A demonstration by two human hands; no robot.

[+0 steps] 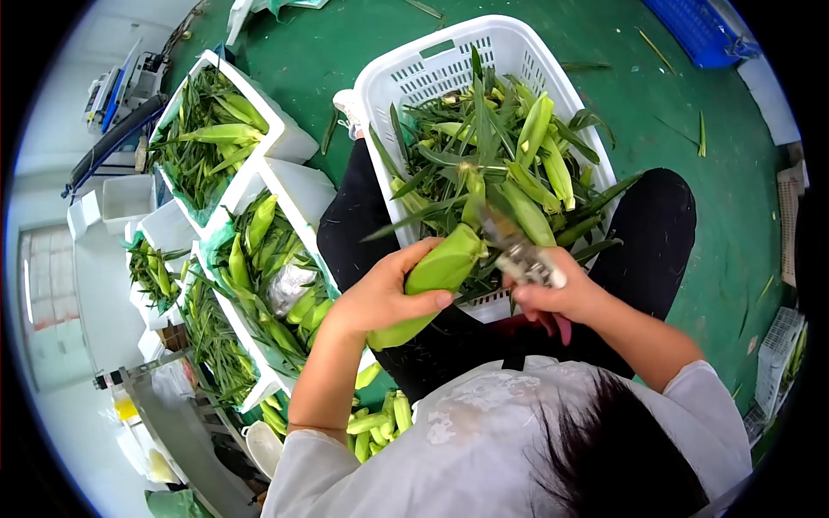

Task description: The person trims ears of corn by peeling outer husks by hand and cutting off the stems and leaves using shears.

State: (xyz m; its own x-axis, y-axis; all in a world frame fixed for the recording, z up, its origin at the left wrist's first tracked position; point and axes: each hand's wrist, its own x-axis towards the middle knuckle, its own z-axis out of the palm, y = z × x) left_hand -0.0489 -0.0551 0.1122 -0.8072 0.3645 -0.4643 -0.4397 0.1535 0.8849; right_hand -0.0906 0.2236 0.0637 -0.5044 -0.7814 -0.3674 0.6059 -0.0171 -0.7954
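My left hand [389,293] is wrapped around a green ear of corn [436,276], still in its husk, its trimmed-looking stem end facing up and right. In my right hand [557,293] are pruning shears [527,255]; motion smears their blades, which are close to the stem end, and I cannot tell whether they touch it. A short piece of stalk [473,198] shows just beyond the ear. Below both hands a white plastic basket [380,91] stands between my knees, holding husk leaves and ears of corn [535,129].
White foam boxes [289,138] with leafy corn stand along the left. A pile of trimmed ears [380,423] lies on the floor beside me. There is a blue crate [695,34] at the upper right and a white basket [777,354] at the right edge. Leaf scraps dot the green floor [639,104].
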